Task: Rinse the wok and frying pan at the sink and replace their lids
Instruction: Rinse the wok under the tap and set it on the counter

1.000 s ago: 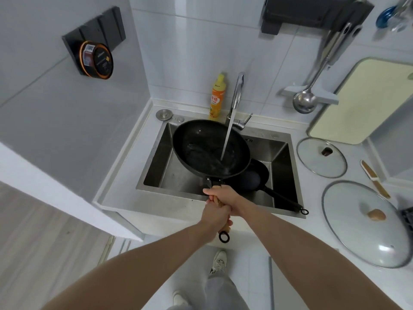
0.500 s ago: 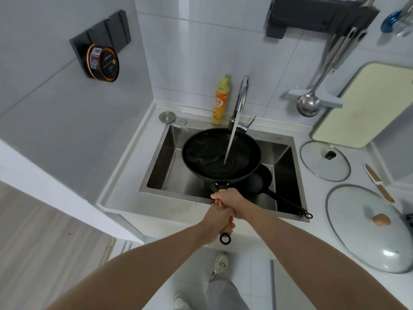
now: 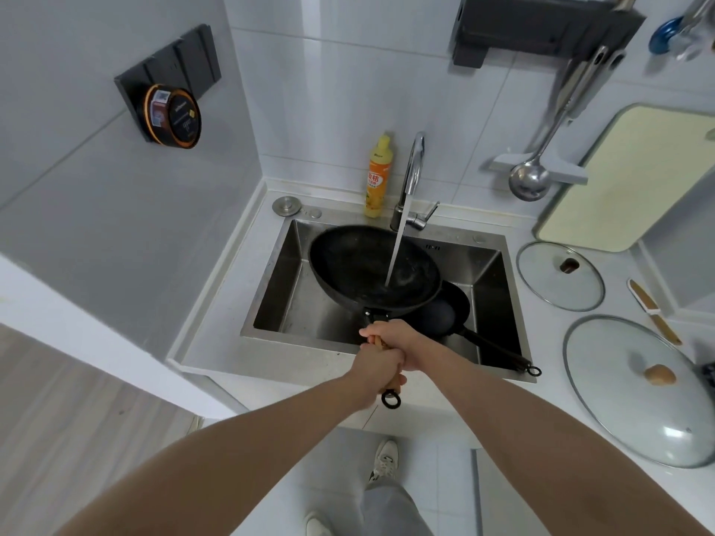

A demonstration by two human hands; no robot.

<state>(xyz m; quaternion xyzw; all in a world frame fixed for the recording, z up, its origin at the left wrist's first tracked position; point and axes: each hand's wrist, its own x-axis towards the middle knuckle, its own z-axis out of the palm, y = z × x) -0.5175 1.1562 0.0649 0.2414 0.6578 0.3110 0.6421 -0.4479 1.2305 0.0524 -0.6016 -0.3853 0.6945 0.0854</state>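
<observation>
The black wok (image 3: 360, 265) hangs over the steel sink (image 3: 271, 295), tilted, with tap water (image 3: 396, 241) running into it. My left hand (image 3: 377, 367) and my right hand (image 3: 402, 340) both grip its wooden handle, the left nearer the ring end. The smaller black frying pan (image 3: 445, 313) lies in the sink under the wok's right side, its long handle (image 3: 499, 353) resting on the sink's front right rim. Two glass lids lie on the counter to the right: a small one (image 3: 559, 274) and a large one (image 3: 634, 388).
A yellow dish soap bottle (image 3: 377, 179) stands behind the sink beside the faucet (image 3: 412, 176). A ladle (image 3: 530, 179) hangs on the wall, a pale cutting board (image 3: 634, 179) leans at the right, and a knife (image 3: 654, 311) lies beside the lids. A grey wall closes in at the left.
The wok has tilted and swung slightly under the running water while both hands keep their grip on the handle.
</observation>
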